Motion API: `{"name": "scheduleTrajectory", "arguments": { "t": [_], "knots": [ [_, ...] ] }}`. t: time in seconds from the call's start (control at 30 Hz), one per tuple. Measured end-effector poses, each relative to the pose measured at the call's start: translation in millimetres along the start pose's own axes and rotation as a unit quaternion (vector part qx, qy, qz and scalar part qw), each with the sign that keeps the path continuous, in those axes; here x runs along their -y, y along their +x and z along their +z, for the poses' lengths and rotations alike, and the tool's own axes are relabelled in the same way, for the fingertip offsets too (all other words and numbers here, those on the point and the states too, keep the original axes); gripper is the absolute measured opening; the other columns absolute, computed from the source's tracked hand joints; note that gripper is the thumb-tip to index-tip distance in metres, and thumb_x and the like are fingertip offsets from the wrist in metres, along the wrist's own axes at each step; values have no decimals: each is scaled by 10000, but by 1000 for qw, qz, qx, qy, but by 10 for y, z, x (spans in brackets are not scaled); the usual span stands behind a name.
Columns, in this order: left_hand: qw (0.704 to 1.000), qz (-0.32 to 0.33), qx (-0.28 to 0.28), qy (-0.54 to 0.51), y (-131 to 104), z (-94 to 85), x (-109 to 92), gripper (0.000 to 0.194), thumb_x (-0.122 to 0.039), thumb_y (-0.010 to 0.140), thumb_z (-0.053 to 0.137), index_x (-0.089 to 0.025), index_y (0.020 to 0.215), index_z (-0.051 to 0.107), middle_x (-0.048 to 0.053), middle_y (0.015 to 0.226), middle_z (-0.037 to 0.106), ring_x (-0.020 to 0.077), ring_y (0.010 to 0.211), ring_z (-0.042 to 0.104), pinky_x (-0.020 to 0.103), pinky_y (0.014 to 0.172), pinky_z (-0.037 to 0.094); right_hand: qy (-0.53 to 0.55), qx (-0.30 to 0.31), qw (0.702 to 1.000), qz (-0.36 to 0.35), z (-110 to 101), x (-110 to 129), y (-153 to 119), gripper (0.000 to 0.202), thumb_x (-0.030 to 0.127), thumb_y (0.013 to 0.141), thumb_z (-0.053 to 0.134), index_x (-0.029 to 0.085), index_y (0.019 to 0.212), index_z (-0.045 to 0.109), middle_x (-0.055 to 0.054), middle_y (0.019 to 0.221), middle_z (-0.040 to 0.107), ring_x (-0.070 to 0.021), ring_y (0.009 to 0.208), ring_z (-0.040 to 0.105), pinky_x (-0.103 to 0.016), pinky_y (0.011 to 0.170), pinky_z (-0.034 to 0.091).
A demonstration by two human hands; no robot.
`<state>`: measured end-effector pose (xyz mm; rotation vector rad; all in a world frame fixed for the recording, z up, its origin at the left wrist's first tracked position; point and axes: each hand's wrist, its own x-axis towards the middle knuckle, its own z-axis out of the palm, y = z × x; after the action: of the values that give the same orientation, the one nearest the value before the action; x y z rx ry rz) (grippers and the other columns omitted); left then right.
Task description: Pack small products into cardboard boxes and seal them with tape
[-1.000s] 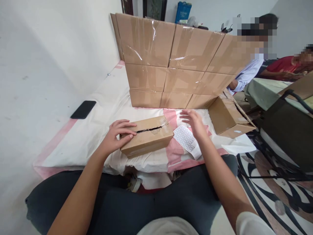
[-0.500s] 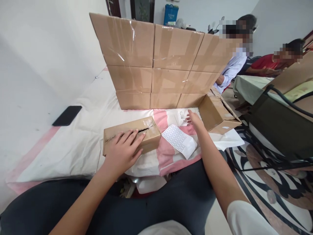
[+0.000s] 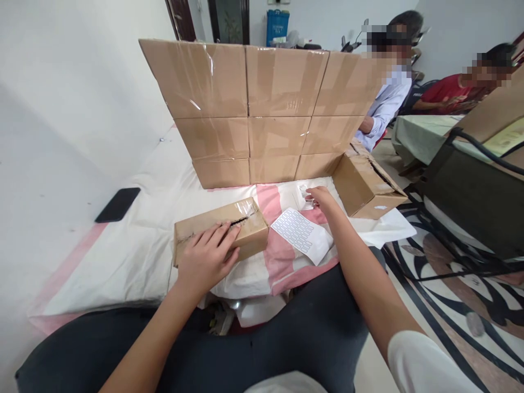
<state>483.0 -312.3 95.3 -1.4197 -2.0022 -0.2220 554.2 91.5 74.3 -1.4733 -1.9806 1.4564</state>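
Observation:
My left hand lies with fingers spread on top of a long cardboard box, which has a dark slit in its upper side. To the right, my right hand reaches over a small white item on the cloth; its fingers are bent close to that item, and whether they grip it is hard to make out. Between the hands, a white sheet with rows of small outlined labels rests on the cloth, its near right corner curling.
Stacked cardboard boxes form a wall at the back. An open carton stands at the right. A black phone lies on the striped cloth at the left. Two people sit beyond, near a green chair.
My right hand has moved slightly left onto the small white item, its fingers more bent. My left hand stays on the box. The camera view has shifted a little.

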Motion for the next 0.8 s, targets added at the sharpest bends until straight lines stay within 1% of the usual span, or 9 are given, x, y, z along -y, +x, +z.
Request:
{"name": "scheduleTrajectory", "arguments": {
  "t": [0.13, 0.23, 0.27, 0.33, 0.43, 0.5, 0.63, 0.7, 0.8],
  "knots": [
    [1000, -3, 9, -2, -10, 12, 9, 418, -342, 927, 570, -192, 1311, 641, 67, 1328, 682, 263, 1102, 683, 374, 859, 487, 6, 20, 999, 27, 5, 10, 12, 158, 175, 766, 694, 171, 834, 552, -77, 732, 677, -101, 422, 404, -281, 453, 333],
    [1000, -6, 18, -1, -23, 29, 13, 431, -347, 933, 563, -201, 1334, 627, 69, 1351, 667, 269, 1114, 680, 382, 869, 486, 10, 6, 1000, 18, 28, -20, 6, 165, 172, 770, 678, 170, 874, 550, -91, 795, 681, -107, 451, 429, -280, 456, 342],
    [1000, -7, 19, -1, -26, 33, 13, 433, -347, 935, 561, -203, 1338, 625, 68, 1355, 665, 270, 1116, 679, 384, 872, 488, 11, -6, 1000, 11, 48, -38, 5, 189, 168, 769, 671, 169, 917, 553, -94, 830, 681, -114, 480, 454, -278, 467, 356],
    [1000, -7, 18, -3, -31, 41, 12, 434, -349, 933, 563, -203, 1336, 627, 70, 1355, 665, 272, 1116, 680, 385, 873, 493, 8, -40, 999, -7, 103, -78, 4, 327, 149, 750, 669, 175, 1050, 542, -97, 927, 673, -140, 582, 525, -274, 509, 399],
    [1000, -12, 21, -15, -42, 52, 15, 451, -351, 923, 575, -210, 1348, 625, 76, 1356, 664, 280, 1125, 679, 394, 880, 503, -14, -112, 992, -64, 203, -121, -5, 514, 139, 739, 659, 200, 1216, 477, -98, 1050, 648, -183, 750, 592, -284, 608, 463],
    [999, -18, 28, -23, -51, 57, 21, 473, -348, 917, 578, -222, 1372, 612, 77, 1368, 656, 285, 1135, 676, 401, 890, 508, -38, -142, 984, -104, 255, -126, -25, 506, 160, 771, 635, 194, 1245, 463, -100, 1053, 641, -200, 781, 603, -305, 660, 481],
    [999, -16, 35, -19, -55, 53, 25, 478, -342, 926, 561, -216, 1386, 600, 76, 1384, 644, 283, 1140, 673, 401, 902, 505, -77, -141, 976, -144, 281, -107, -73, 443, 201, 813, 627, 178, 1230, 479, -99, 974, 636, -221, 770, 601, -340, 707, 484],
    [999, -14, 36, -15, -46, 44, 21, 474, -342, 931, 556, -215, 1385, 599, 73, 1384, 644, 281, 1141, 672, 400, 892, 503, -67, -136, 978, -144, 267, -106, -69, 428, 203, 806, 640, 188, 1206, 491, -85, 944, 633, -221, 765, 603, -340, 710, 487],
    [999, -10, 31, -6, -31, 33, 14, 466, -346, 930, 557, -219, 1376, 605, 69, 1368, 657, 274, 1126, 677, 396, 870, 501, -21, -123, 985, -117, 243, -131, -4, 408, 181, 786, 634, 196, 1170, 496, -52, 907, 617, -194, 710, 604, -314, 658, 491]
  ]
}}
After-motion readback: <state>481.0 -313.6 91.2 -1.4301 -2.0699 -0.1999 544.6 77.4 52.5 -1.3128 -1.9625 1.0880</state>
